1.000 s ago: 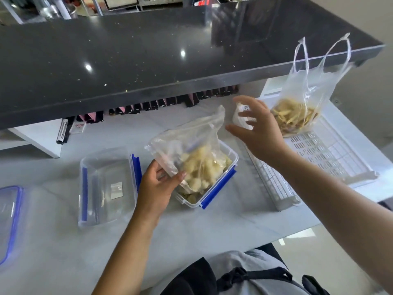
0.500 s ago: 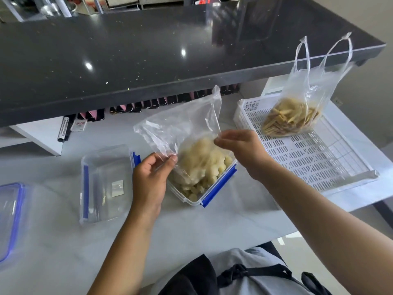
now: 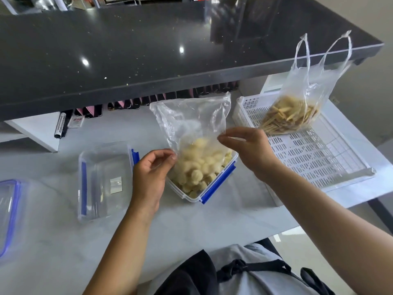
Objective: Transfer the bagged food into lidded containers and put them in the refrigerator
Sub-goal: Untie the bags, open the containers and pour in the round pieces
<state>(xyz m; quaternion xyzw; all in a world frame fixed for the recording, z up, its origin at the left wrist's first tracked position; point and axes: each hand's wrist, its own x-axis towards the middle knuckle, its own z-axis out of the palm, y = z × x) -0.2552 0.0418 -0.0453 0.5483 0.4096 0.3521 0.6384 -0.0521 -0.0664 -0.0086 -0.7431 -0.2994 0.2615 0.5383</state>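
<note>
Pinching thin clear bag at both side edges, left hand and right hand fingertips closed on film. Standing it inside open container, loaded with pale food lumps. Probably handling soft, floppy, slippery, bottom-heavy; likely gripping bottom corners for tipping.

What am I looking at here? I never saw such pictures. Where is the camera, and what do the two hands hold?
No machine here: a person wears one camera on the head, looking down at their arms. The left hand and the right hand pinch the sides of a clear bag of pale food pieces, which stands in an open container with blue clips. Beside it on the grey table lies a second clear container; a white tray holds another bag of stick-shaped food.
</note>
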